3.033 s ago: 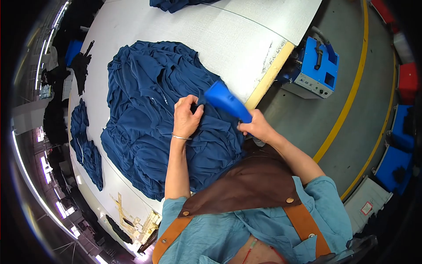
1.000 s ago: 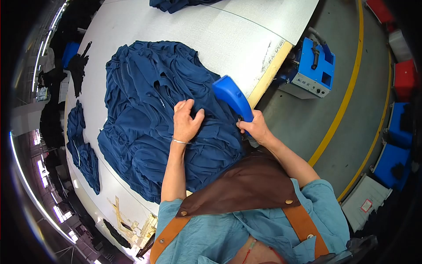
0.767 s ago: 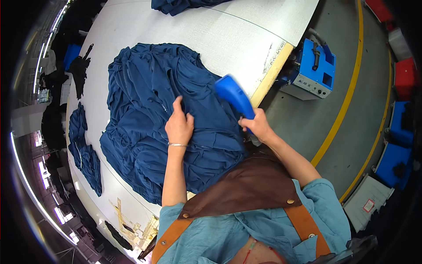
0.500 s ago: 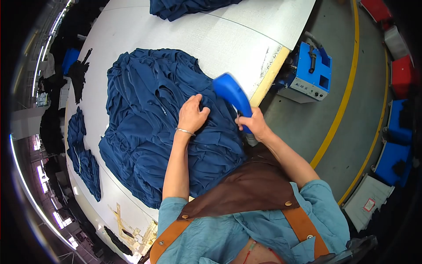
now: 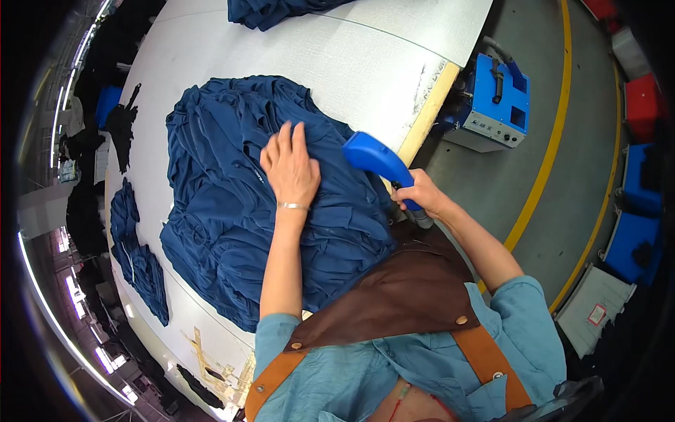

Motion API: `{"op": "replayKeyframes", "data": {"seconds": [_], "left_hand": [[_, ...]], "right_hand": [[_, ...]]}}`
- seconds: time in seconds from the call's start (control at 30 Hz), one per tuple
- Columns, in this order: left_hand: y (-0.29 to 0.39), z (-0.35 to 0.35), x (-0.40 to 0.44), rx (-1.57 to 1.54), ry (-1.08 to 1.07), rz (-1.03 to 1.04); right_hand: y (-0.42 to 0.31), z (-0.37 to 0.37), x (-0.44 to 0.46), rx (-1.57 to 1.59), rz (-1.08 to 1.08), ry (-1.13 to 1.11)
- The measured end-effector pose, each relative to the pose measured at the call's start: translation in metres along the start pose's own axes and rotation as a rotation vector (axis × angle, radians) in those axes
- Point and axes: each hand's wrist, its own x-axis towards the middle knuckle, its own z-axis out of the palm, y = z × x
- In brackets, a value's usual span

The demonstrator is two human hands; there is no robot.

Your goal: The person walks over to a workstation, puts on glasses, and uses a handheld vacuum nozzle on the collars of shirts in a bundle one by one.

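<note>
A large rumpled pile of dark blue garments (image 5: 232, 204) lies on the white table (image 5: 365, 60). My left hand (image 5: 290, 169) is over the middle of the pile with its fingers spread, beside a small white label print; it holds nothing. My right hand (image 5: 422, 194) is wrapped round the handle of a curved blue tool (image 5: 376, 155). The tool's wide head hangs at the pile's right side, and a grey hose shows under the hand.
A blue machine (image 5: 493, 102) with a hose stands on the floor right of the table's edge. More dark blue cloth lies at the table's far end (image 5: 281, 10) and left side (image 5: 137, 257). Blue bins (image 5: 633, 243) and a red bin (image 5: 641, 105) stand at the far right.
My left hand has moved over the pile, and its fingers, bent half a second ago, are now extended. The blue tool in my right hand has swung lower and a little to the right.
</note>
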Motion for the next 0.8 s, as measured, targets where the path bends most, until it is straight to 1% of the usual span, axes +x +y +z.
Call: {"op": "replayKeyframes", "data": {"seconds": [0.03, 0.17, 0.2, 0.33, 0.37, 0.5, 0.53, 0.67, 0.73, 0.77, 0.8], "left_hand": [[0.002, 0.004, 0.006, 0.051, 0.091, 0.083], [0.003, 0.036, 0.011, -0.239, -0.071, 0.138], [0.002, 0.038, 0.011, -0.246, -0.073, 0.152], [-0.015, 0.019, 0.001, -0.759, -0.563, -0.292], [-0.017, 0.014, -0.005, -0.753, -0.564, -0.295], [-0.024, -0.002, -0.025, -0.411, -0.72, -0.302], [-0.025, -0.005, -0.029, -0.409, -0.715, -0.314], [-0.012, -0.01, -0.039, -0.208, -0.702, -0.419], [0.0, 0.006, -0.035, -0.379, -0.296, -0.432], [0.002, 0.011, -0.024, -0.379, -0.282, -0.434], [0.003, 0.017, -0.012, -0.316, -0.205, -0.273]], "right_hand": [[0.005, 0.001, -0.002, -0.003, 0.009, 0.0], [0.023, 0.004, -0.006, 0.147, 0.016, 0.129], [0.025, 0.004, -0.008, 0.158, 0.013, 0.14], [0.031, 0.009, -0.01, 0.274, -0.073, 0.133], [0.033, 0.01, -0.01, 0.278, -0.071, 0.128], [0.034, 0.004, -0.007, 0.114, 0.039, 0.03], [0.03, 0.006, -0.005, 0.106, 0.041, 0.02], [0.006, 0.015, 0.001, 0.205, -0.133, 0.2], [-0.004, 0.017, 0.015, 0.15, -0.113, 0.153], [-0.008, 0.019, 0.023, 0.103, -0.079, 0.113], [-0.011, 0.021, 0.028, 0.058, -0.042, 0.075]]}}
